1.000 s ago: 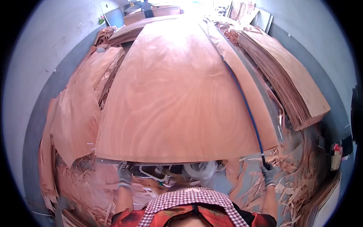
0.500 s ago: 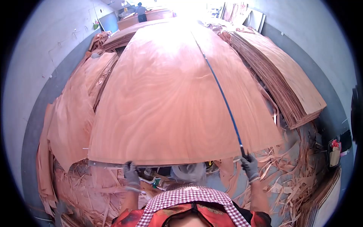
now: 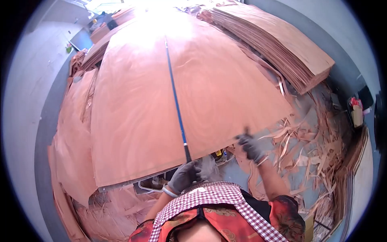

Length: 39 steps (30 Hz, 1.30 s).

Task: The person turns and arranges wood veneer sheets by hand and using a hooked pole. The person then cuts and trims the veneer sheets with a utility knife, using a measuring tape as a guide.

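Rod: looks light, springy; best held by handle, gripped there in left hand; cannot tell state of blurred right hand near veneer.

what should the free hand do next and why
Perhaps bring the right hand down onto the near edge of the wood sheet: it looks empty and is close to that edge, while the left hand grips the blue rod stretching over the sheet.

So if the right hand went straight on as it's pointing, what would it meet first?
Probably the large wood sheet: the right hand points toward it at the near edge. The hand is blurred and depth is unclear, so it might pass just above.
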Available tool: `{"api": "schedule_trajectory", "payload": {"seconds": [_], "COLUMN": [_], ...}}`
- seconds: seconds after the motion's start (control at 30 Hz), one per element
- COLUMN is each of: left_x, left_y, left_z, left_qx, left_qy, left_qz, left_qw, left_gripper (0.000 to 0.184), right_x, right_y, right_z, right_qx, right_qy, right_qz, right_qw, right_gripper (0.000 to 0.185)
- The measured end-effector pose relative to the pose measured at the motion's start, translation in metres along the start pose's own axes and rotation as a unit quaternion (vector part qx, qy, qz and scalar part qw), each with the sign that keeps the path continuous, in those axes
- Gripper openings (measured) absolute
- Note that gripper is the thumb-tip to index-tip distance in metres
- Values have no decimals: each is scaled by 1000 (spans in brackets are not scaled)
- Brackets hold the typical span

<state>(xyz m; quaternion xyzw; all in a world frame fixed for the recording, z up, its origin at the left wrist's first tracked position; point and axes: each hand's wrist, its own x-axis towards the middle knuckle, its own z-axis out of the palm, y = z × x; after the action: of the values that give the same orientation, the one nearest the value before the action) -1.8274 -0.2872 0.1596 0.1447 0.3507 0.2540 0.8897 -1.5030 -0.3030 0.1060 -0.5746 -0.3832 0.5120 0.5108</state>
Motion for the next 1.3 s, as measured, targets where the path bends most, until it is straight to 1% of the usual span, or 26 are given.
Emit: {"api": "schedule_trajectory", "payload": {"seconds": [0.03,0.07,0.1,0.13,0.2,0.23,0.27,0.37,0.43,0.47,0.5,0.6,0.63,0.7,0.77,0.8,0.87,0.93,0.97,1.0,1.07,1.1,1.13,1.2,1.27,1.3], "left_x": [-2,-4,-3,-4,-6,-10,-14,-12,-23,-26,-29,-25,-21,-24,-34,-32,-28,-25,-26,-25,-20,-16,-11,-1,-2,8], "left_y": [0,0,2,2,1,3,3,-8,-6,-6,-8,-24,-30,-32,-30,-31,-34,-36,-37,-38,-38,-39,-42,-46,-40,-42], "left_z": [-10,-21,-26,-18,-20,-13,-1,-9,4,7,10,-9,-13,-9,9,11,13,17,21,25,25,23,20,16,24,17], "left_qx": [22,42,60,76,69,91,72,37,23,20,16,24,37,83,144,151,166,179,189,200,239,258,246,229,292,306], "left_qy": [14,28,43,78,94,85,99,84,86,90,92,67,49,28,18,2,-30,-49,-51,-54,-72,-81,-76,-67,-61,-63], "left_qz": [-3,-2,9,26,26,31,25,-15,-50,-45,-41,-41,-36,-13,20,26,38,34,37,40,26,20,7,-19,-20,-15], "left_qw": [1000,999,997,994,993,992,992,996,995,995,995,997,997,996,989,988,985,982,980,978,968,963,966,971,954,950], "left_gripper": [25,24,22,19,17,14,12,11,10,11,11,13,14,16,18,19,20,23,24,24,27,28,30,33,33,31], "right_x": [-2,10,2,-12,4,25,45,73,92,99,101,100,93,120,122,105,94,69,76,83,69,72,76,86,74,69], "right_y": [-3,26,29,10,39,55,60,55,56,56,56,27,-6,-12,-41,-76,-121,-168,-170,-171,-194,-196,-195,-186,-187,-183], "right_z": [-34,-82,-108,-118,-155,-173,-185,-193,-203,-206,-211,-203,-183,-185,-179,-156,-91,-47,-31,-14,36,57,77,119,167,189], "right_qx": [5,222,189,92,142,156,168,220,218,217,196,157,139,101,44,8,-127,-246,-302,-354,-341,-358,-374,-438,-504,-528], "right_qy": [110,151,218,258,239,293,350,331,347,357,365,335,336,298,237,198,237,158,140,121,71,43,16,-33,-49,-70], "right_qz": [37,76,49,83,19,47,78,62,41,32,-4,-85,-90,-250,-262,-194,-356,-209,-306,-400,-382,-393,-403,-386,-422,-411], "right_qw": [993,960,956,958,960,942,918,916,911,908,910,925,927,916,934,961,895,933,892,837,856,846,835,811,752,740], "right_gripper": [15,19,19,22,26,27,28,26,25,25,34,36,40,41,48,54,50,46,45,44,47,47,48,44,38,29]}}
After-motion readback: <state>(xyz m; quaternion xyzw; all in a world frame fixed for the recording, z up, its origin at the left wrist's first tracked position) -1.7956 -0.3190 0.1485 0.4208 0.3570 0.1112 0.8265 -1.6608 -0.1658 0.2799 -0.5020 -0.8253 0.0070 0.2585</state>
